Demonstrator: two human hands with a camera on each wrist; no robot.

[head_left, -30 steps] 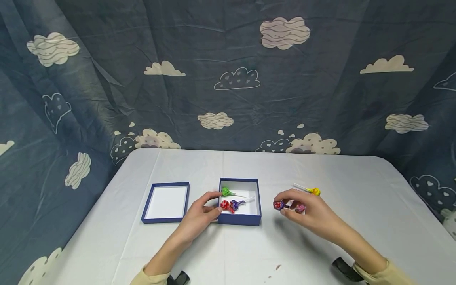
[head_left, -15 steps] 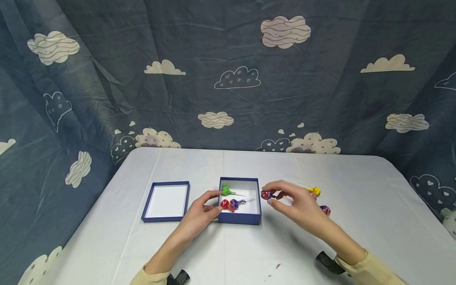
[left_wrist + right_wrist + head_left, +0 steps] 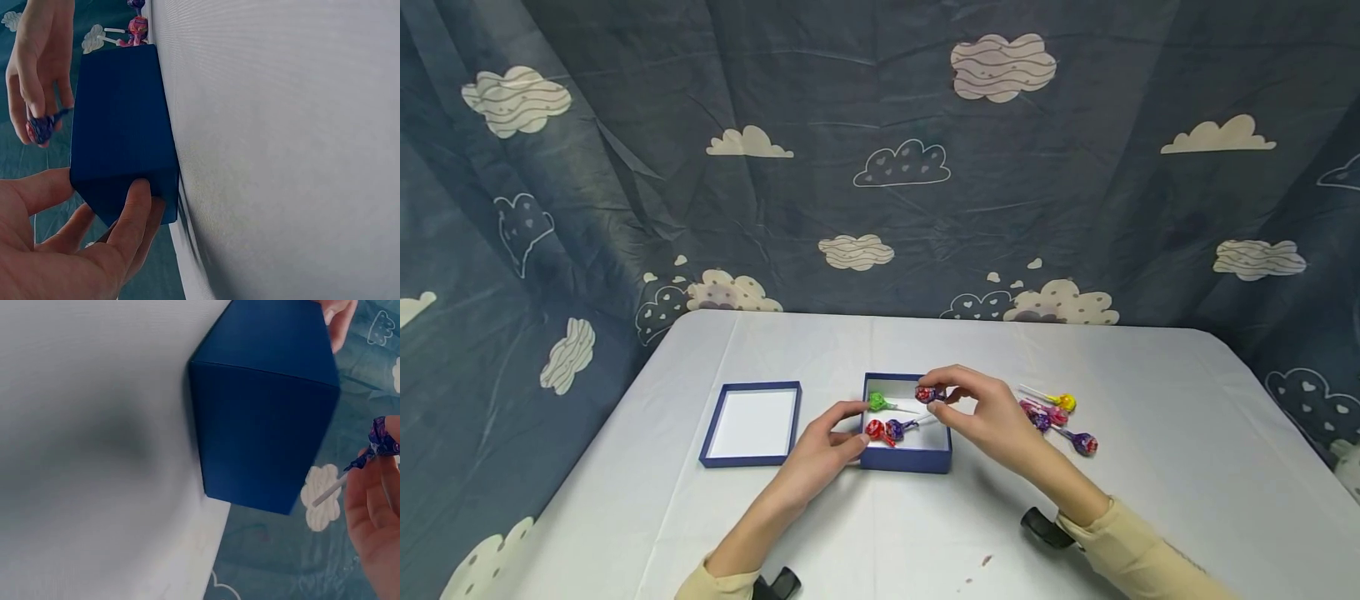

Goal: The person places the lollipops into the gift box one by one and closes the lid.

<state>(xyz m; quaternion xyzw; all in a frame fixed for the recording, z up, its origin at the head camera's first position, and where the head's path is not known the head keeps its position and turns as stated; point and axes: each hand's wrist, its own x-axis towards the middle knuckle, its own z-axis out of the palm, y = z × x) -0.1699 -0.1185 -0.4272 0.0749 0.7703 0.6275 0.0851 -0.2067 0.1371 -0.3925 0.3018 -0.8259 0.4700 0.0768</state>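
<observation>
My right hand (image 3: 981,408) pinches a red and purple wrapped lollipop (image 3: 927,394) by its candy head, over the right part of an open blue box (image 3: 904,461). In the right wrist view the white stick (image 3: 331,489) of that lollipop points down past the fingers. Inside the box lie a green lollipop (image 3: 877,402), a red one (image 3: 875,430) and a purple one (image 3: 894,430). My left hand (image 3: 827,442) holds the box at its left side, thumb at the front left corner. The left wrist view shows fingers (image 3: 134,209) against the box's side wall.
A blue-edged box lid (image 3: 751,423) lies inside up, left of the box. To the right sits a loose group of lollipops: a yellow one (image 3: 1065,402), a pink one (image 3: 1057,415) and purple ones (image 3: 1084,442). All rest on a white-covered table (image 3: 775,342) before a cloud-printed curtain (image 3: 880,217).
My right hand has carried the lollipop leftward from the group on the right to over the box. The left hand stays at the box's left side.
</observation>
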